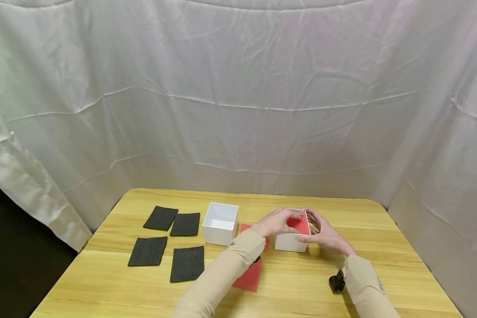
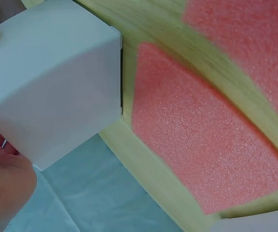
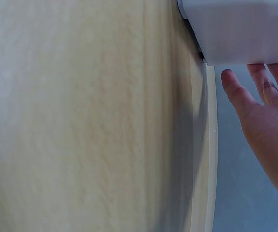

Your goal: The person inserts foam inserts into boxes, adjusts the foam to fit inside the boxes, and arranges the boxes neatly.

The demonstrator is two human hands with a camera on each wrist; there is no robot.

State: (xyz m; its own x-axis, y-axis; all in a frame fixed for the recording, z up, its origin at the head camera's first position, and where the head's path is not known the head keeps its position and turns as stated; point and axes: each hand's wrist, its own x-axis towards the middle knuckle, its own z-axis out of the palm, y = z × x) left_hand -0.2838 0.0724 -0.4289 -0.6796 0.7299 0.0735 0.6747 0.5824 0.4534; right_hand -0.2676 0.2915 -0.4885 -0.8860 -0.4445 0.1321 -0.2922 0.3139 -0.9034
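Right grip on smooth white box

Curtain: pale, creased fabric, behind and at both sides
Desk: yellowish wood grain, rounded far corners
Lower left: black area beside curtain edge
Tint: faint pink, upper right

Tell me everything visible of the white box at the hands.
The white box has smooth, flat walls of what looks like stiff card or plastic, and an open top with red foam showing inside. It stands upright on the wooden table, right of the other white box. The right hand touches it, thumb against its near wall; the left hand curves over its opening.
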